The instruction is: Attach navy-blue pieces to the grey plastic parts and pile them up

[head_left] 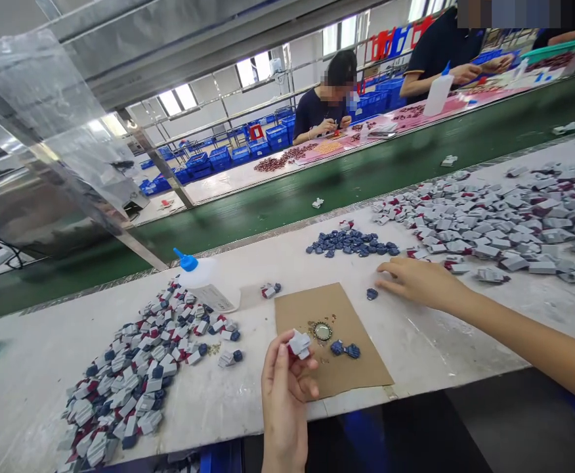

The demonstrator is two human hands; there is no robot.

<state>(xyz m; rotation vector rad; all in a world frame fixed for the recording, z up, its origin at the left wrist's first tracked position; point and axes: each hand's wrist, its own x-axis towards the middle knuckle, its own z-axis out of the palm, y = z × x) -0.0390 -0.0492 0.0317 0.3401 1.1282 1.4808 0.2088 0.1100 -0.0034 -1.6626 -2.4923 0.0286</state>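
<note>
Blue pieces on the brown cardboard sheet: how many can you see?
2 blue pieces, side by side on the cardboard sheet, right of the left hand. A third lies just off it by the right hand.

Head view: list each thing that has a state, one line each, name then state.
left hand: raised, pinching a grey part
grey part: held off the table in the fingertips
right hand: flat on the table, holding nothing, beside a blue piece
blue piece: lying loose by the cardboard
glue bottle: lying on its side, blue cap on
cardboard sheet: flat on the table
</note>
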